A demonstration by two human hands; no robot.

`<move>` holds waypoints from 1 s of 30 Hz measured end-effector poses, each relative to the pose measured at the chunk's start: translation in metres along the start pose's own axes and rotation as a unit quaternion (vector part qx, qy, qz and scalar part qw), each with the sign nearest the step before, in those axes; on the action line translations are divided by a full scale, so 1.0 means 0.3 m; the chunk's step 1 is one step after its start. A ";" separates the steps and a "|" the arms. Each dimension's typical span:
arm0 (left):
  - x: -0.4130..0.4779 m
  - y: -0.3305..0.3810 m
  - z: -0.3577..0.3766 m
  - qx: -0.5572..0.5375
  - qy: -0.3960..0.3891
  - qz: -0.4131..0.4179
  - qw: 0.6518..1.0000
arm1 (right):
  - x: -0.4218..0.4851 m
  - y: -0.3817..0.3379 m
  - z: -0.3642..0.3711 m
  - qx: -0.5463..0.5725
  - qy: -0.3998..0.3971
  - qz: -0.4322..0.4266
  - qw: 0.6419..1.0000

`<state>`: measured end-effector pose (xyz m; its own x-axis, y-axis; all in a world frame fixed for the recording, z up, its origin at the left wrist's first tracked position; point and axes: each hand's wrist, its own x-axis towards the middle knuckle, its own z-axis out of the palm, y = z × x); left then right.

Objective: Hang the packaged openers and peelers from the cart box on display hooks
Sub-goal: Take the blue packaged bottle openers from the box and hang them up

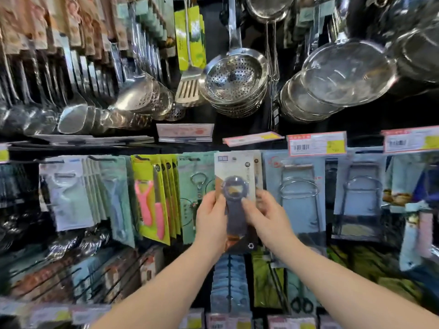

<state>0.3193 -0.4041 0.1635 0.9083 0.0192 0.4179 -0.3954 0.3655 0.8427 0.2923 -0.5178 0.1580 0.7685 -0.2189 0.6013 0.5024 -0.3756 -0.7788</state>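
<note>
Packaged opener (237,176), centre: one flat, dull grey-violet tool with a scalloped ring head and a broad straight handle, sealed on a glossy white-and-tan card. The card stood upright before the lower row of hanging goods; whether its top sat on a hook could not be told. A second similar card edge showed just behind it.

Left hand (211,219) grasped the opener's left edge, thumb on the front. Right hand (263,214) pinched its right side, thumb laid across the handle.

Left of the opener: a pale green card carrying a wire-loop key-ring opener (195,184), touching or nearly so; further left, yellow-green cards (152,198), the front one holding a pink Y-shaped peeler, the number behind it blurred.

Right of the opener: two blue cards, each with a bent chrome wire rack (298,189).

Above the opener: at least four pink-edged price tags (317,143) on a dark rail; higher, a nested stack of perforated steel skimmers (235,79), one slotted turner (188,90), and round mesh strainers (344,72), all shiny.
</note>
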 end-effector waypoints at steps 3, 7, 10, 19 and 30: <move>0.003 0.010 0.044 0.009 -0.033 0.000 0.999 | 0.003 -0.020 -0.022 -0.014 0.048 -0.008 0.999; 0.023 0.014 0.072 0.034 -0.044 0.000 0.998 | 0.020 -0.042 -0.044 -0.013 0.060 0.030 0.998; 0.033 0.006 0.075 0.047 -0.033 0.001 0.998 | 0.021 -0.046 -0.046 -0.030 0.059 0.046 0.997; 0.098 -0.024 0.074 0.206 0.010 0.020 0.978 | 0.103 0.028 -0.045 -0.074 0.045 0.068 0.994; 0.132 -0.010 0.060 0.360 0.015 0.014 0.933 | 0.137 0.081 -0.063 -0.199 -0.054 0.080 0.975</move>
<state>0.3540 -0.4211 0.1836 0.8957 0.0493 0.4418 -0.3976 -0.3558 0.8458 0.3285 -0.5528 0.1671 0.8721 -0.2153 0.4393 0.1958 -0.6694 -0.7166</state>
